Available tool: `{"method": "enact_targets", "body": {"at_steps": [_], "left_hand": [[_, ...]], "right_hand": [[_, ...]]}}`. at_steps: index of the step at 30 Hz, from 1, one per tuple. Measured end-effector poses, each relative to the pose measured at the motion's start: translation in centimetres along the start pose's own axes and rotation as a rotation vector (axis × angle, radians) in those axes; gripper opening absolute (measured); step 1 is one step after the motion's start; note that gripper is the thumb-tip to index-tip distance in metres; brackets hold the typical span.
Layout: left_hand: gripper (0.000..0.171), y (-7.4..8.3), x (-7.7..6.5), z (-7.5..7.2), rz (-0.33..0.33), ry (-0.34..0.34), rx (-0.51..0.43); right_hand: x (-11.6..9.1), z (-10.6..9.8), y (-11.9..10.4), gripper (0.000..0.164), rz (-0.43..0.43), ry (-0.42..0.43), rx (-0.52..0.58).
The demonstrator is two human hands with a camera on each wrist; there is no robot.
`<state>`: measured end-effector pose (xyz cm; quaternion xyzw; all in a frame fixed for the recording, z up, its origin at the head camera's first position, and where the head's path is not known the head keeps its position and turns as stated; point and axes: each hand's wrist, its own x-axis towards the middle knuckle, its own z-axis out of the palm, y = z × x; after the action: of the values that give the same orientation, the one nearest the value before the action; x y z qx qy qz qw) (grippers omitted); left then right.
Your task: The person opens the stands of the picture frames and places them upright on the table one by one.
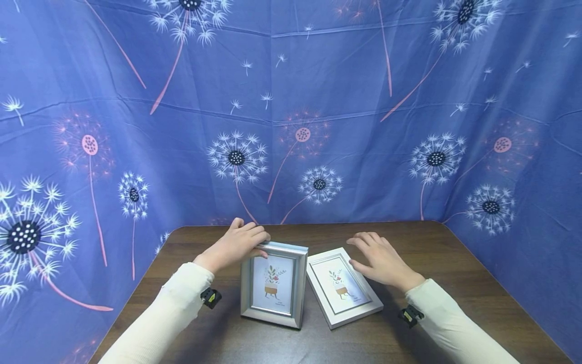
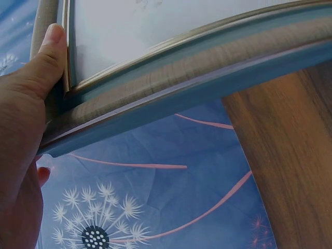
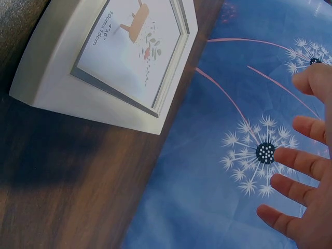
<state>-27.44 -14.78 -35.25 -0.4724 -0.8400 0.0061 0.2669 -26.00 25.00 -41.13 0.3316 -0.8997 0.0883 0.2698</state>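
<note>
A silver picture frame (image 1: 297,288) with a potted-plant print stands upright, slightly turned, on the table. My left hand (image 1: 238,242) grips it by the top left corner, thumb on the front face and the other fingers over the top and behind; the left wrist view shows the thumb (image 2: 52,49) pressed on its moulding. Beside it, to the right, a white picture frame (image 1: 373,306) with the same kind of print lies tilted, face up. My right hand (image 1: 379,260) hovers by its upper right side, fingers spread, apart from it in the right wrist view.
Both frames are on a dark brown wooden table (image 1: 423,247). Behind and at both sides hangs a blue cloth (image 1: 364,146) printed with dandelions, meeting the table's edges. Each sleeve carries a small black wrist camera (image 1: 210,298).
</note>
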Motion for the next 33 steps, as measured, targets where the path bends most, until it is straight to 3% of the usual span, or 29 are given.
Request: {"method": "enact_targets", "body": {"at_steps": [8,15,33], "left_hand": [[0.035,0.6,0.4,-0.1,-0.006,0.069,0.02],[0.034,1.1,1.1,-0.4,-0.02,0.065,0.029],[0.038,1.8,1.8,-1.8,0.115,0.082,0.178]], "right_hand": [[0.0,0.0,0.1,0.045,-0.005,-0.009,-0.006],[0.1,-0.3,0.1,0.045,-0.001,-0.017,-0.007],[0.3,-0.9,0.6,0.044,-0.007,-0.002,-0.002]]}}
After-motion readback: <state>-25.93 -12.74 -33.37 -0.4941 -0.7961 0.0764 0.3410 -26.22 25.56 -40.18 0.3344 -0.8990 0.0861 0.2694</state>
